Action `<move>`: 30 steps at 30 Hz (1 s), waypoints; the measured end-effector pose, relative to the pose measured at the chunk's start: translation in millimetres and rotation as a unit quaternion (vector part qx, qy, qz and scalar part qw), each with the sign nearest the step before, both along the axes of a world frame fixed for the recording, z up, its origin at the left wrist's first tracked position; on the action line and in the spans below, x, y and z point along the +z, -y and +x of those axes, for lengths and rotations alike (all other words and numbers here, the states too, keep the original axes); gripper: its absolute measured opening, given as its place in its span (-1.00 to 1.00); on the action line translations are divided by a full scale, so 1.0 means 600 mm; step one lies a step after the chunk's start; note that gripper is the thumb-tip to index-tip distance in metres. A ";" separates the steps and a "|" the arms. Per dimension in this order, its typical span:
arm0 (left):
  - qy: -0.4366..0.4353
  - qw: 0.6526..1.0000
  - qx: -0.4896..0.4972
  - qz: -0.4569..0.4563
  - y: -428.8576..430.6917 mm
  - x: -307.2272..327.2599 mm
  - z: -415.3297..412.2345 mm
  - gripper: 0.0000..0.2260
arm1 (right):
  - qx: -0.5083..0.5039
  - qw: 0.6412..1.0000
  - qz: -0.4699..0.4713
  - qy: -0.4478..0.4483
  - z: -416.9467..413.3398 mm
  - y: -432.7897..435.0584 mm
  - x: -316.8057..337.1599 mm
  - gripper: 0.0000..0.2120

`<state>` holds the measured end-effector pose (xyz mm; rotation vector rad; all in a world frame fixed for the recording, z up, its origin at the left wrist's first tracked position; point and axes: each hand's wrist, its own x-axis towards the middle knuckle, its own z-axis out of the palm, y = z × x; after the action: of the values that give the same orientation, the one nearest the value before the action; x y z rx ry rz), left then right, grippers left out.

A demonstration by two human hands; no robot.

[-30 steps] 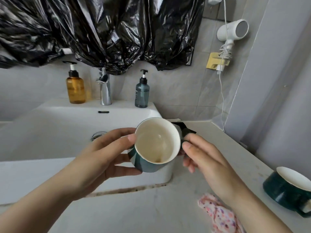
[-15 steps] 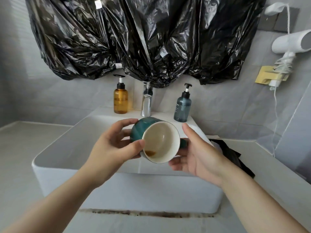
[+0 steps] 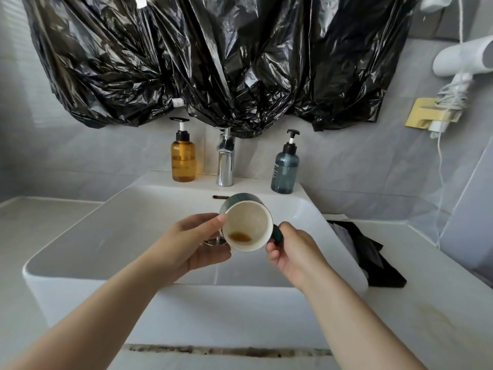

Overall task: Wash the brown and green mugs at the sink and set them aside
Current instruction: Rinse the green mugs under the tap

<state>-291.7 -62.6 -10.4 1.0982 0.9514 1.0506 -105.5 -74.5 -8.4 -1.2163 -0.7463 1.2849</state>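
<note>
Mug [image 3: 246, 222] has come over the sink [image 3: 88, 231], tilted; left grip [image 3: 197, 244] clasps its side, right grip [image 3: 293, 252] its handle; rinsing probably follows.

A dark green mug [image 3: 246, 222] with a cream-white inside is tipped on its side, mouth toward the viewer, above the white sink [image 3: 128, 225]. A small brown puddle lies on its lower inner wall. The left hand [image 3: 197, 244] grips its body and the right hand [image 3: 296, 252] pinches its handle.
</note>
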 end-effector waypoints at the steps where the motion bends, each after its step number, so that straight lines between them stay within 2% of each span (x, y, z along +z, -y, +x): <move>1: 0.001 1.000 -0.002 -0.005 -0.001 -0.001 -0.001 -0.56 | -0.001 1.000 0.010 0.025 0.002 0.001 -0.002 -0.72; 4: 0.002 1.000 -0.004 0.002 -0.004 -0.008 -0.006 -0.57 | 0.001 0.994 0.030 0.103 0.006 0.000 -0.011 -0.72; 6: -0.005 1.000 0.001 0.014 -0.005 -0.012 -0.008 -0.56 | 0.011 0.991 0.044 0.124 0.004 -0.003 -0.016 -0.74; 13: -0.019 0.998 0.005 0.064 -0.006 -0.018 -0.011 -0.45 | 0.037 0.992 0.097 0.077 0.006 -0.008 -0.022 -0.80; 16: -0.012 0.997 0.009 0.079 -0.006 -0.017 -0.011 -0.39 | 0.047 0.986 0.133 0.086 0.005 -0.009 -0.025 -0.81; 20: 0.011 0.995 0.012 0.100 -0.004 -0.014 -0.012 -0.43 | 0.026 0.977 0.177 0.113 0.002 -0.010 -0.030 -0.82; 24: 0.027 0.992 0.016 0.126 -0.001 -0.016 -0.013 -0.46 | -0.007 0.973 0.190 0.133 0.001 -0.016 -0.037 -0.76; 30: 0.012 0.986 0.015 0.167 0.001 -0.019 -0.016 -0.39 | -0.009 0.961 0.241 0.137 0.002 -0.016 -0.038 -0.70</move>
<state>-301.4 -63.2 -21.6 1.3447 0.7906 1.2771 -104.5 -65.1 -31.4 -1.0004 -1.1688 0.8544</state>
